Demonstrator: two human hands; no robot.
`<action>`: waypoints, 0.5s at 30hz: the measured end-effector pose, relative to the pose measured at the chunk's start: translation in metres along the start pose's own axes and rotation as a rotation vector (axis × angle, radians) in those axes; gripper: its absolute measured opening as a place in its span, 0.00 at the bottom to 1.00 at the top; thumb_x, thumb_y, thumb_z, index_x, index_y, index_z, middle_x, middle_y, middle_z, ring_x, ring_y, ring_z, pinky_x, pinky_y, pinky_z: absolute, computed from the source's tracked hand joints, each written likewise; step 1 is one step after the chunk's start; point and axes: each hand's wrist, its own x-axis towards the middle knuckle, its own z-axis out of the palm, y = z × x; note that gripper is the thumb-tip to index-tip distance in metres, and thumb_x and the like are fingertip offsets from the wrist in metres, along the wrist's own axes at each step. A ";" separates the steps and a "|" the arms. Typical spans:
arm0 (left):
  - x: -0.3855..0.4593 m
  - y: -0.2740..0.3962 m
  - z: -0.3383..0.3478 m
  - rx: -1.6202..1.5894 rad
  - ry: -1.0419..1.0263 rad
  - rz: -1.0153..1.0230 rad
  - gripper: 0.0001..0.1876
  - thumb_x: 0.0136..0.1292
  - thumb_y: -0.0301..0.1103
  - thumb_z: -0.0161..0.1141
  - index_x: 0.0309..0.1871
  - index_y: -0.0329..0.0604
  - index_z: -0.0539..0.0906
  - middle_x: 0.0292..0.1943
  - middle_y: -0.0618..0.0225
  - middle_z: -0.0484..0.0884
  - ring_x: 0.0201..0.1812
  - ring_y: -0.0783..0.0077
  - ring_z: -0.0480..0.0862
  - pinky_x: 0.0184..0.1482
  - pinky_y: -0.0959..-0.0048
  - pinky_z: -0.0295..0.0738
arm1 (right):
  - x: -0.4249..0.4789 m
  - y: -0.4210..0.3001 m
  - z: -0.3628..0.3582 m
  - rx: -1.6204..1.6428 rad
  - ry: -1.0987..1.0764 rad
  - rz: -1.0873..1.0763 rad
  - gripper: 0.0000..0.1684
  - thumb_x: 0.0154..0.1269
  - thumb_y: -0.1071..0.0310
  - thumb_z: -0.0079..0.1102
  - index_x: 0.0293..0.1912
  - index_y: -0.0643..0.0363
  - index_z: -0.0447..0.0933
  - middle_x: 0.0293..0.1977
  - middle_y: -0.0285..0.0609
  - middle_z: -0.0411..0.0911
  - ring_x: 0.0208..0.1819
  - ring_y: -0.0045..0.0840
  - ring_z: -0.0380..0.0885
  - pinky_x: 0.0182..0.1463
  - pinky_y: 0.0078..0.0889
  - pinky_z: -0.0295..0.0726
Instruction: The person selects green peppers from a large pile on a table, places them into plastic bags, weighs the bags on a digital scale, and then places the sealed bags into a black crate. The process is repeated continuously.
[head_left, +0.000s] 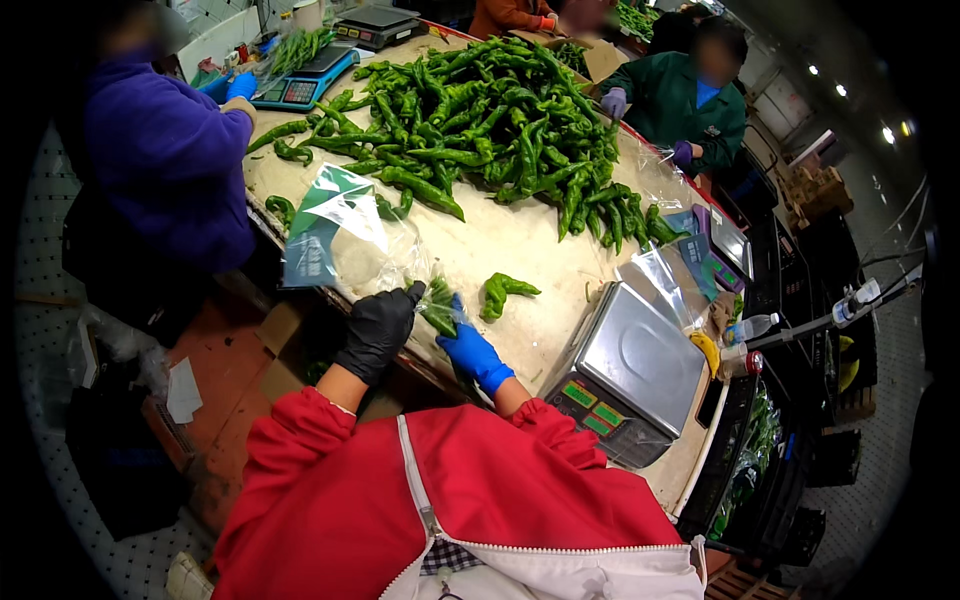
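My left hand (381, 328), in a black glove, grips the gathered end of a clear plastic bag (431, 292) at the table's near edge. Green peppers (441, 319) show through the plastic between my hands. My right hand (477, 354), gloved in blue, holds the same bag from the right, its thumb and fingers against the peppers. Beyond my left hand lies a flat clear bag with a green and blue printed panel (311, 251). A single bent green pepper (501, 292) rests on the table just past my right hand.
A large heap of green peppers (480, 112) covers the table's far part. A digital scale (637, 367) stands at my right, with a banana (705, 351) and a plastic bottle (751, 328) behind it. A co-worker in purple (165, 157) works by a blue scale (307, 82); another in green (690, 105) stands opposite.
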 end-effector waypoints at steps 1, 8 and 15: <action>-0.001 -0.002 -0.002 -0.047 -0.019 0.047 0.15 0.65 0.31 0.55 0.53 0.49 0.83 0.21 0.63 0.78 0.22 0.62 0.81 0.24 0.63 0.74 | -0.003 0.000 -0.003 -0.124 -0.115 0.044 0.52 0.68 0.58 0.61 0.80 0.39 0.39 0.58 0.63 0.74 0.60 0.55 0.74 0.63 0.46 0.74; 0.006 0.011 -0.007 -0.164 -0.272 -0.194 0.23 0.62 0.33 0.60 0.63 0.52 0.80 0.29 0.53 0.84 0.28 0.52 0.85 0.30 0.57 0.78 | -0.008 -0.026 -0.010 -0.190 -0.183 0.191 0.50 0.67 0.58 0.61 0.79 0.43 0.43 0.58 0.64 0.73 0.57 0.57 0.76 0.60 0.49 0.76; 0.029 0.022 0.003 -0.261 -0.182 -0.175 0.22 0.63 0.36 0.60 0.61 0.51 0.82 0.27 0.54 0.84 0.26 0.53 0.85 0.27 0.56 0.77 | -0.001 -0.025 0.010 -0.524 -0.139 -0.071 0.35 0.65 0.60 0.62 0.68 0.56 0.64 0.47 0.58 0.76 0.43 0.53 0.80 0.44 0.53 0.80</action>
